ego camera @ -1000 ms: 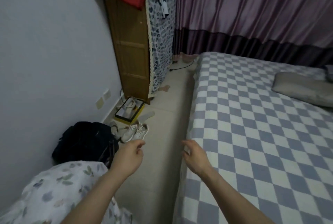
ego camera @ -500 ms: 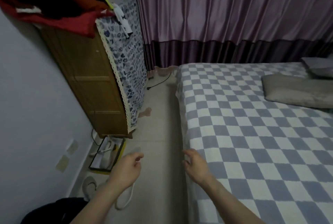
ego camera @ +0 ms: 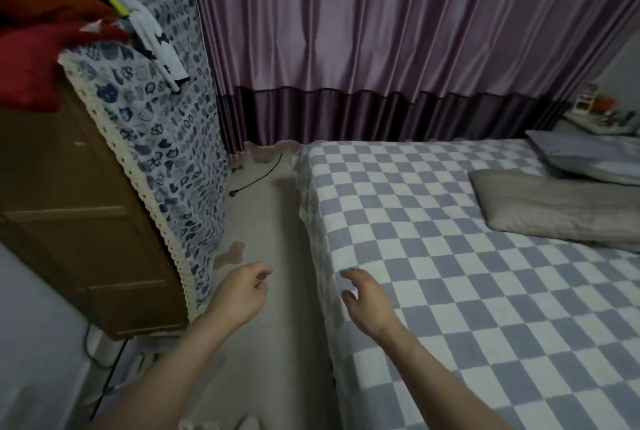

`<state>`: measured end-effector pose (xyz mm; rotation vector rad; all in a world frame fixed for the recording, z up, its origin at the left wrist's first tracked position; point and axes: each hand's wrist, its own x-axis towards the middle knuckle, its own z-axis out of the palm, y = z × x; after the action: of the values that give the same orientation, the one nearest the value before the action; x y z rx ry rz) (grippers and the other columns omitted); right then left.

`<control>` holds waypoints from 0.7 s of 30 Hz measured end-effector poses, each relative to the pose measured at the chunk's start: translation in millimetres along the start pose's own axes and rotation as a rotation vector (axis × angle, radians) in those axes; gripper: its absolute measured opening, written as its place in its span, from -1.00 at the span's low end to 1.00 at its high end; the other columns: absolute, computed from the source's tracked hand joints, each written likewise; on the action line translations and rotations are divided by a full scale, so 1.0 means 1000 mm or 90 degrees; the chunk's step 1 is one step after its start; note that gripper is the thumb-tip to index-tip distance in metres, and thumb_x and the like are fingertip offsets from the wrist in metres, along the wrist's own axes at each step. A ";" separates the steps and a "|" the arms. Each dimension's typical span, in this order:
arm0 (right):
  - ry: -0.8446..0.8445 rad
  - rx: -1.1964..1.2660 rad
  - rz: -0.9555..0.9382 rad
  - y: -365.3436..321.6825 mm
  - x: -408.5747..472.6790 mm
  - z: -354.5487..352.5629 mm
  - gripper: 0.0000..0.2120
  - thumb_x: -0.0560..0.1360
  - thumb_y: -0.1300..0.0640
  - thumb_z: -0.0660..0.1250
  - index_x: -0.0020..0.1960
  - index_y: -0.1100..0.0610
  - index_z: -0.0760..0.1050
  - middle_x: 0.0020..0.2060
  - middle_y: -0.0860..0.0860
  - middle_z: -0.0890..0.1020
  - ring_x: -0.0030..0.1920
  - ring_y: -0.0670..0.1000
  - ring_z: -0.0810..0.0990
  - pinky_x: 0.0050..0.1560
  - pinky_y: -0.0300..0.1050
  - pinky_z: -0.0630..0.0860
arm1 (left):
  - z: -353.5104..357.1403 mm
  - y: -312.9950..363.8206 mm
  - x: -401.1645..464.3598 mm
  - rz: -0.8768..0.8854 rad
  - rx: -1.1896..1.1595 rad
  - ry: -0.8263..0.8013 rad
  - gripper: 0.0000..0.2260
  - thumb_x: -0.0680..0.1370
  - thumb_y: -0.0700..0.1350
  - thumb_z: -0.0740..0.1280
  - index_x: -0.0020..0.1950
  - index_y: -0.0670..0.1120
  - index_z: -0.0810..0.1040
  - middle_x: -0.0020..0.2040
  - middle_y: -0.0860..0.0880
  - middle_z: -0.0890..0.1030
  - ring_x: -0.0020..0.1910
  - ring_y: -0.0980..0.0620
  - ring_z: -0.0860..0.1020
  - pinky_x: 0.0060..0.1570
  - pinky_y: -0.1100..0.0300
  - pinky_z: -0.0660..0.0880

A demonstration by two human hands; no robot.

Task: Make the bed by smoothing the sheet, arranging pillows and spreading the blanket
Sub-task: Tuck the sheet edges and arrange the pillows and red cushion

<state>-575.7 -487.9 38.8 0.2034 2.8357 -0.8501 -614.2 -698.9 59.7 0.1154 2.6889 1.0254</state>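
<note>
Your right hand, fingers spread and empty, hovers over the blue-and-white checked sheet edge; left hand, loosely curled, hangs over floor.

Head view: items cut off, hidden or unresolved.

The checkered sheet runs off the right and bottom edges; the grey pillow and the darker pillow behind it are cropped at the right. The wooden cabinet is cut at the left, its top hidden under red fabric. Small items on the far surface are too small to identify. Both forearms leave the frame at the bottom.
</note>
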 end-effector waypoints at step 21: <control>0.094 0.094 0.098 -0.042 0.364 -0.060 -0.62 0.59 0.17 0.15 0.41 0.08 0.31 0.40 0.00 0.35 0.38 0.01 0.36 0.40 -0.16 0.28 | -0.091 0.046 0.411 0.139 0.109 -0.083 -0.69 0.56 -0.28 0.17 0.29 -0.14 0.48 0.25 -0.07 0.55 0.22 0.03 0.51 0.18 0.26 0.38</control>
<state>-945.6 -459.8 35.9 0.5184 2.8442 -1.0498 -1035.8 -654.6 67.7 0.5005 2.6814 0.8102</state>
